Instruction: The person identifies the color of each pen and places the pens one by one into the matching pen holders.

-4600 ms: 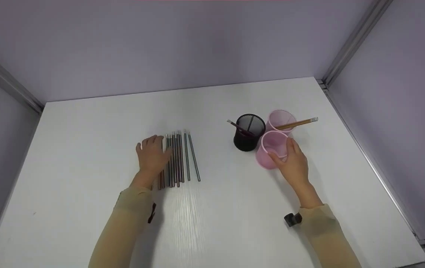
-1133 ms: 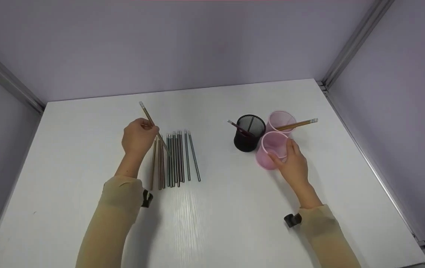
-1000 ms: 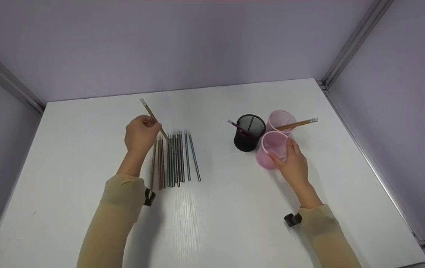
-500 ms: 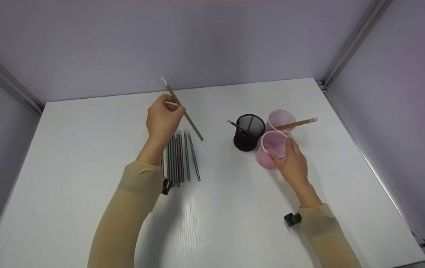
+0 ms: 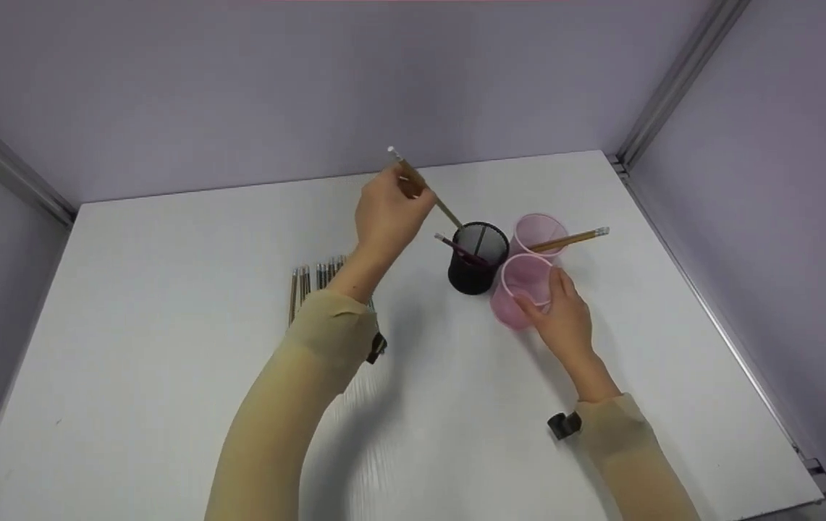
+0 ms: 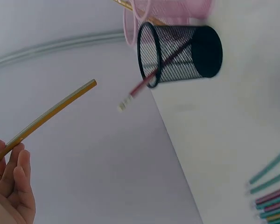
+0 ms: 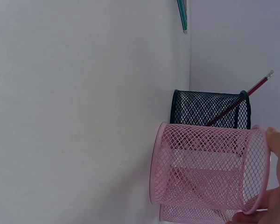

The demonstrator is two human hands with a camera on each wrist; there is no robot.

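My left hand point(image 5: 387, 213) pinches a gold-brown pencil point(image 5: 427, 189) in the air, its tip just over the rim of the black mesh cup point(image 5: 476, 258). In the left wrist view the pencil point(image 6: 46, 116) points toward that black cup point(image 6: 182, 51), which holds a red pencil point(image 6: 149, 81). My right hand point(image 5: 561, 318) grips the near pink mesh cup point(image 5: 517, 288), seen close in the right wrist view point(image 7: 207, 170). The far pink cup point(image 5: 539, 231) holds a gold pencil point(image 5: 572, 239).
A row of several pencils point(image 5: 311, 278) lies on the white table point(image 5: 166, 362) to the left, partly hidden by my left sleeve. Lilac walls close the back and right sides, with a metal post point(image 5: 673, 79) at the corner.
My left hand has lifted one gold-brown pencil from the row and carried it right, to above the black cup. My right hand has stayed on the near pink cup.
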